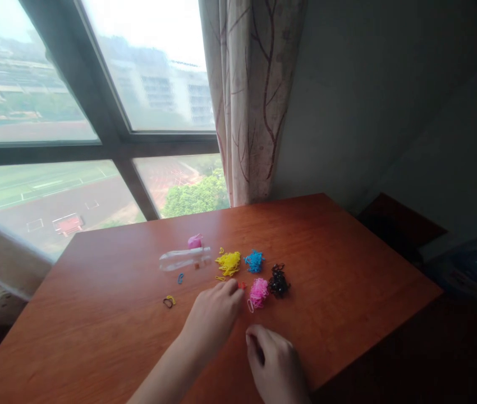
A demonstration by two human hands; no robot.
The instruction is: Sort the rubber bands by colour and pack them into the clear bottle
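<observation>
My left hand (215, 307) reaches over the table with its fingers curled down beside a few red clips (242, 285), which it partly covers. Whatever its fingertips pinch is hidden. Closer to me, my right hand (278, 359) rests with thumb and forefinger pressed together; I cannot make out anything between them. Ahead lie heaps of small plastic pin-shaped clips: a yellow heap (229, 263), a blue heap (254, 261), a pink heap (258, 292) and a black heap (279, 281). A loose pink clip (251, 306) sits at the pink heap's near edge.
On the wooden table (108, 314), a clear plastic bag (183, 259) lies left of the heaps, with a pink object (195, 241) behind it. Stray clips include a blue one (180, 278) and a black one (167, 303). A window and a curtain (249, 101) stand behind.
</observation>
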